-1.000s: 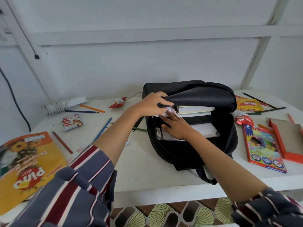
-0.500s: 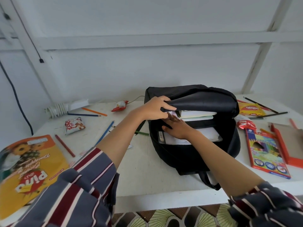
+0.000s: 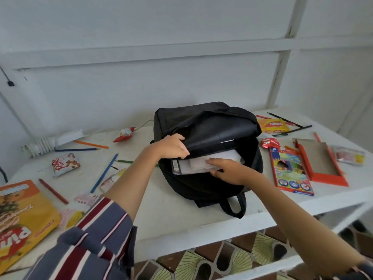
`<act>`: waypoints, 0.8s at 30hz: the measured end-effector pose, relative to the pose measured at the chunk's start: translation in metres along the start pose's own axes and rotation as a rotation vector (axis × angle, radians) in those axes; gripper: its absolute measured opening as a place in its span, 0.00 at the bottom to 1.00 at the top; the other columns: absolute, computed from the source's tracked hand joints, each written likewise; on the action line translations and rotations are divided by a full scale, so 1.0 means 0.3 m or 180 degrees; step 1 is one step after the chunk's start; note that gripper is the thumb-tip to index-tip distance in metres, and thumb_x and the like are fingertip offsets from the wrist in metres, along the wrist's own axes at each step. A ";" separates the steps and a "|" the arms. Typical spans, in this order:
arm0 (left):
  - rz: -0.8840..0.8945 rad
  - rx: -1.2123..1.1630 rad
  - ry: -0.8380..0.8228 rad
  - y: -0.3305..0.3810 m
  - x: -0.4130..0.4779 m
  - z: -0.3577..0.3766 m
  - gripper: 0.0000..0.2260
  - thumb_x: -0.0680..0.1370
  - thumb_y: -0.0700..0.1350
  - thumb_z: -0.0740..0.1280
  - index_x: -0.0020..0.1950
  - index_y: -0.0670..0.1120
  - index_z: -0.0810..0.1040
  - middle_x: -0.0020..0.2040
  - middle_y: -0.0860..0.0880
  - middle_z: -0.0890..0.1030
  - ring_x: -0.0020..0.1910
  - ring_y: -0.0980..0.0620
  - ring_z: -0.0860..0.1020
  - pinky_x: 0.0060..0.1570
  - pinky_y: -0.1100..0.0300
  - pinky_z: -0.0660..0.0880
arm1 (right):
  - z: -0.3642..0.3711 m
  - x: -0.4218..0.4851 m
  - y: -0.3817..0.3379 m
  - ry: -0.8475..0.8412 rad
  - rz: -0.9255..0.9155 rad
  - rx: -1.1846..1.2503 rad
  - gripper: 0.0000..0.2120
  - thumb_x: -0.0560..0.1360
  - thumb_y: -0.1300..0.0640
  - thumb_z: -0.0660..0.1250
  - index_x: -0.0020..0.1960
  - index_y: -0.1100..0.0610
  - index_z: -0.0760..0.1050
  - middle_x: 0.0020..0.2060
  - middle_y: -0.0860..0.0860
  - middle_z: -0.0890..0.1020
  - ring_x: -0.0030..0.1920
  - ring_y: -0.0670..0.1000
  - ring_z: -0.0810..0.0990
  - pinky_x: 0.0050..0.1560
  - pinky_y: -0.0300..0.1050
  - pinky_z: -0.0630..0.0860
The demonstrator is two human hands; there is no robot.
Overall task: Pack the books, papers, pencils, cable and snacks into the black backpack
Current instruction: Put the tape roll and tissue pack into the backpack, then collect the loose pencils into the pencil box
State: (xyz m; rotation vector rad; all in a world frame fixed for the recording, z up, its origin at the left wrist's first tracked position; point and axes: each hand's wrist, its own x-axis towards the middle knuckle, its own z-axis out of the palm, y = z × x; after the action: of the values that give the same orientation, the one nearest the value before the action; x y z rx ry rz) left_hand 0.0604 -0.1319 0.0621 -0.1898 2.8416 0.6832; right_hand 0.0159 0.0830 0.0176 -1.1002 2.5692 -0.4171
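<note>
Black backpack [image 3: 205, 126] flap in left hand [image 3: 173, 146].

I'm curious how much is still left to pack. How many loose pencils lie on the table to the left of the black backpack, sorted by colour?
Orange pencil: 1
Dark blue pencil: 1
Light blue pencil: 1
Green pencil: 1
Red pencil: 1
Total: 5
</note>
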 end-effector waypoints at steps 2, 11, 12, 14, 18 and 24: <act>-0.0152 -0.0065 0.0394 0.031 0.009 0.019 0.15 0.67 0.49 0.65 0.51 0.48 0.83 0.65 0.50 0.70 0.65 0.49 0.68 0.58 0.54 0.68 | -0.010 -0.044 0.023 0.0153 0.0068 0.0123 0.23 0.80 0.54 0.58 0.74 0.50 0.59 0.74 0.50 0.62 0.73 0.51 0.60 0.71 0.41 0.56; 0.1283 -0.0771 0.2247 0.324 0.023 0.148 0.04 0.75 0.42 0.65 0.45 0.46 0.80 0.49 0.53 0.72 0.54 0.53 0.70 0.49 0.58 0.70 | -0.115 -0.218 0.161 0.0595 0.0290 0.0671 0.20 0.78 0.62 0.62 0.69 0.53 0.69 0.64 0.50 0.75 0.58 0.46 0.75 0.57 0.37 0.69; 0.1487 -0.0828 0.2100 0.359 0.034 0.166 0.04 0.75 0.41 0.65 0.45 0.46 0.80 0.48 0.53 0.72 0.52 0.53 0.71 0.49 0.57 0.72 | -0.127 -0.236 0.179 0.0720 0.0333 0.0742 0.20 0.77 0.63 0.61 0.68 0.54 0.70 0.62 0.50 0.77 0.56 0.45 0.75 0.56 0.37 0.70; 0.1846 -0.0906 0.1779 0.423 0.058 0.201 0.05 0.74 0.39 0.65 0.46 0.46 0.80 0.46 0.53 0.74 0.49 0.53 0.74 0.50 0.54 0.74 | -0.149 -0.270 0.218 0.1023 0.0455 0.0941 0.18 0.77 0.65 0.61 0.66 0.55 0.73 0.60 0.51 0.78 0.56 0.47 0.77 0.58 0.41 0.73; 0.2108 -0.0930 0.1187 0.537 0.114 0.278 0.09 0.75 0.38 0.64 0.53 0.44 0.80 0.47 0.48 0.76 0.44 0.52 0.75 0.48 0.58 0.74 | -0.174 -0.333 0.311 0.1407 0.0900 0.1020 0.18 0.76 0.66 0.62 0.64 0.57 0.74 0.61 0.53 0.77 0.57 0.51 0.77 0.60 0.46 0.74; 0.1515 -0.1023 0.0389 0.677 0.214 0.388 0.17 0.78 0.41 0.63 0.66 0.45 0.71 0.58 0.44 0.76 0.52 0.52 0.74 0.46 0.64 0.68 | -0.181 -0.421 0.489 0.1846 0.1711 0.0917 0.18 0.75 0.65 0.63 0.65 0.59 0.73 0.61 0.55 0.77 0.56 0.54 0.77 0.52 0.42 0.71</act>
State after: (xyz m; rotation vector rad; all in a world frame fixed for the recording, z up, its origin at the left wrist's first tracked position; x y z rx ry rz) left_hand -0.0166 0.0965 0.0337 0.4261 2.8924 1.2604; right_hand -0.0174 0.2806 0.0321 -0.1706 2.9982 -1.0350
